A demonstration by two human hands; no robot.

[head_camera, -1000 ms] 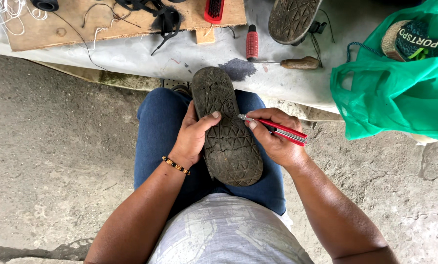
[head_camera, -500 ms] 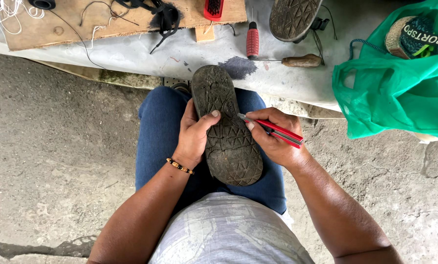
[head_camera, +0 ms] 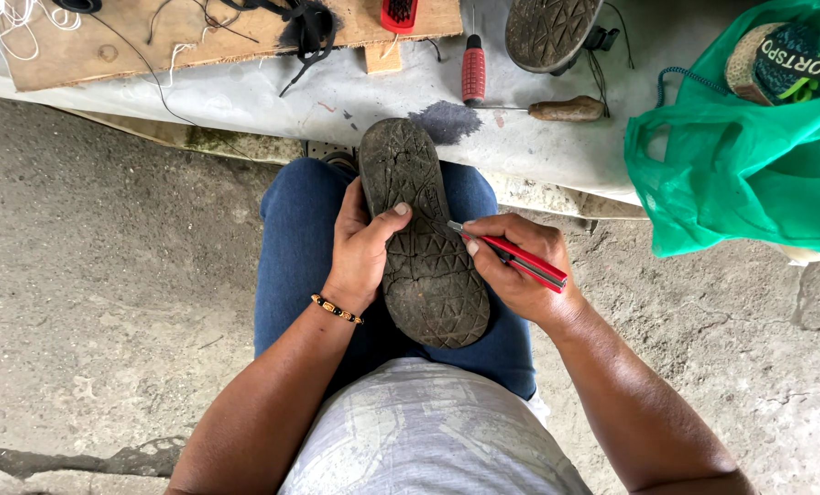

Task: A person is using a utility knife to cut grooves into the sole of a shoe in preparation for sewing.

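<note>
A worn dark shoe (head_camera: 424, 247) lies sole-up on my lap, over my blue jeans. My left hand (head_camera: 361, 243) grips its left edge, thumb pressed on the tread. My right hand (head_camera: 513, 266) holds a red-handled tool (head_camera: 511, 257) with its metal tip touching the right edge of the sole near my left thumb. A beaded bracelet sits on my left wrist.
A low grey surface (head_camera: 337, 101) ahead carries a wooden board (head_camera: 153, 37), a second shoe sole (head_camera: 549, 32), a red-handled tool (head_camera: 473, 69), a wooden-handled awl (head_camera: 566, 110) and loose thread. A green plastic bag (head_camera: 749, 165) sits at the right. Concrete floor lies around.
The view has shifted slightly. My hands, the shoe and the red-handled tool stay in nearly the same pose.
</note>
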